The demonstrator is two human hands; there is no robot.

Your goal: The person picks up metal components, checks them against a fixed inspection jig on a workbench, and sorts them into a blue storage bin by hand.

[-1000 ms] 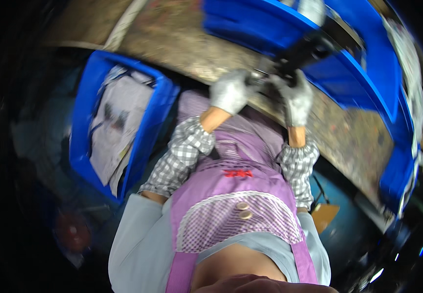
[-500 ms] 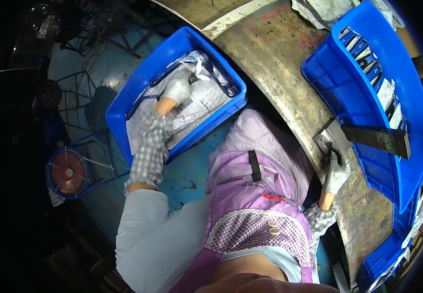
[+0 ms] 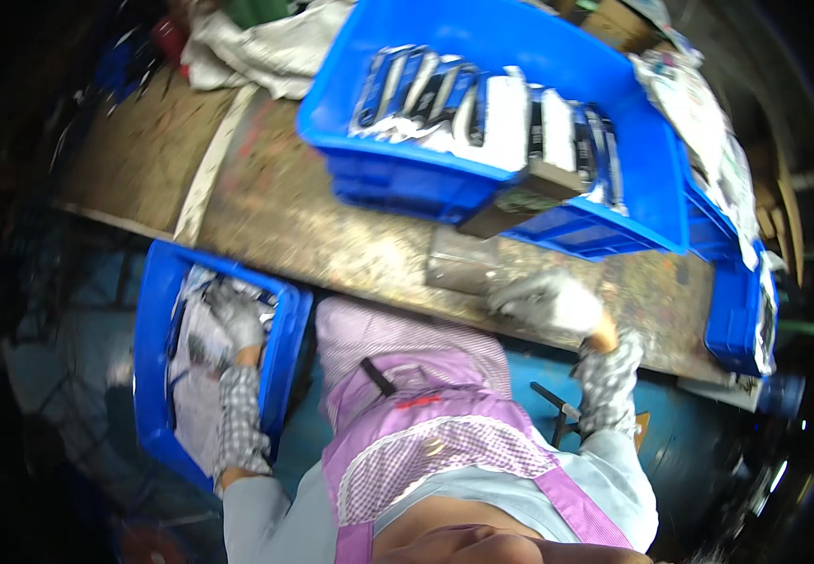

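Inside the left bin (image 3: 286,365), the left hand (image 3: 237,320) rests over paper (image 3: 198,381), and I cannot tell whether its fingers grip something. Beside the metal block (image 3: 460,260) on the bench (image 3: 322,230), the right hand (image 3: 553,303) is blurred, its grip also unclear. Compared with one second ago, the hands are no longer together; the work seems shared between bin and block. Beyond, the big bin (image 3: 407,183) holds dark pieces (image 3: 456,101).

A head-worn fisheye looks steeply down from close above both hands (image 3: 236,320) (image 3: 553,302) and the workbench (image 3: 331,249).
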